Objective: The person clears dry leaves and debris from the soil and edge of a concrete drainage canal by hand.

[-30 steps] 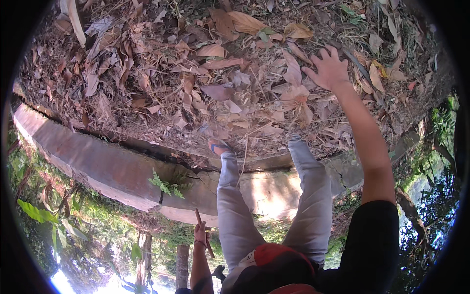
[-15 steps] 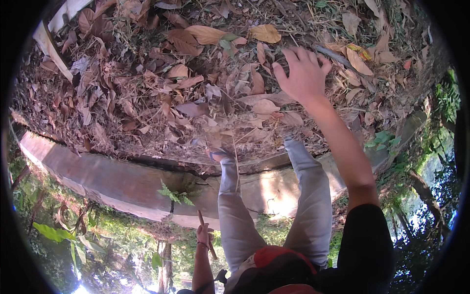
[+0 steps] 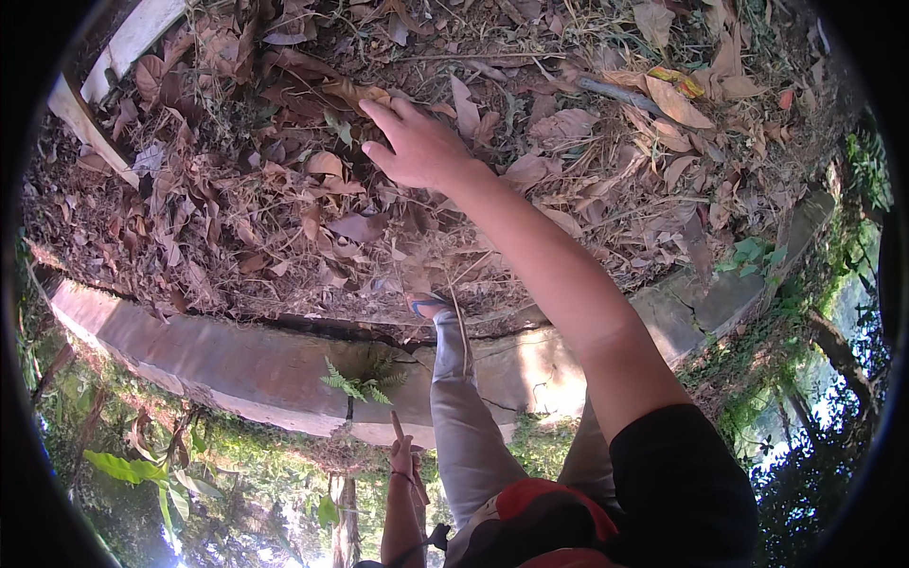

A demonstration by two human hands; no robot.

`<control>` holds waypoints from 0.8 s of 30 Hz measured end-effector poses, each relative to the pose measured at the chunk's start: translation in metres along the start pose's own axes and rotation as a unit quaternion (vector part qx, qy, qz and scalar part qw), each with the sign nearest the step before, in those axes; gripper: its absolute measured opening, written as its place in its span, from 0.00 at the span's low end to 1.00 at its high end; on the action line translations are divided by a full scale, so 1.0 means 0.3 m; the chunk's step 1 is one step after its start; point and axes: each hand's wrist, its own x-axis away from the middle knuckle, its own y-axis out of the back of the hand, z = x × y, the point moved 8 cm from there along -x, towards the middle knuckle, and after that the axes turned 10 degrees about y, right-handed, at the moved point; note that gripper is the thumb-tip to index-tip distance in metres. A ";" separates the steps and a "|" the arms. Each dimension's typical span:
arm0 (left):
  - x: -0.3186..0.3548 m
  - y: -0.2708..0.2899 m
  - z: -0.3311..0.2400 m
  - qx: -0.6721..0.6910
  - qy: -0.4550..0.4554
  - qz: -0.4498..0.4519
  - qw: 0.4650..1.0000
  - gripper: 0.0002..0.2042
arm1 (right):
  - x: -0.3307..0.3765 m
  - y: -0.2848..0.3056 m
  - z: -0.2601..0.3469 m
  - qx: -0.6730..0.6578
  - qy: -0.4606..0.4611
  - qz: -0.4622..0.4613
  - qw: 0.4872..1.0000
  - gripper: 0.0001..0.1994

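My right hand [image 3: 417, 144] reaches out over a bed of dry brown leaves [image 3: 284, 218], fingers spread and pointing left, palm down on or just above the litter. Nothing shows in its grip. My bare forearm runs back from it to a black sleeve [image 3: 677, 483]. My left hand [image 3: 404, 462] hangs low by my grey trouser leg [image 3: 464, 426], small in the view, with a thin band on the wrist. A narrow brown shape sticks up from it; whether that is a finger or a stick is unclear.
A concrete curb [image 3: 227, 364] edges the leaf bed, with a small fern [image 3: 355, 381] growing from a crack. My foot in a blue sandal [image 3: 426, 303] rests at its rim. A white board [image 3: 123, 43] lies upper left, a grey stick [image 3: 620, 95] upper right.
My right hand has swept from the upper right of the leaf bed leftward to its middle. The view has tilted with it, bringing the white board in.
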 end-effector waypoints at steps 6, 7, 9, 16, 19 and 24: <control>0.034 -0.057 -0.012 0.024 0.005 0.027 0.999 0.11 | 0.025 0.278 -0.312 0.290 -0.138 0.084 0.943 0.27; 0.014 -0.059 -0.001 0.020 0.005 0.028 0.999 0.11 | 0.053 0.322 -0.373 0.320 -0.159 0.115 0.927 0.28; 0.013 -0.053 0.003 0.015 0.009 0.018 1.000 0.11 | 0.108 0.382 -0.452 0.365 -0.197 0.177 0.893 0.31; 0.079 -0.164 -0.185 -0.002 -0.030 0.013 0.999 0.10 | 0.083 0.353 -0.502 0.306 -0.216 0.198 0.906 0.38; 0.159 -0.237 -0.328 0.001 -0.089 0.026 0.996 0.11 | 0.069 0.357 -0.517 0.255 -0.230 0.236 0.909 0.40; 0.278 -0.346 -0.447 -0.009 -0.137 0.024 0.990 0.12 | 0.074 0.337 -0.580 0.264 -0.216 0.187 0.921 0.46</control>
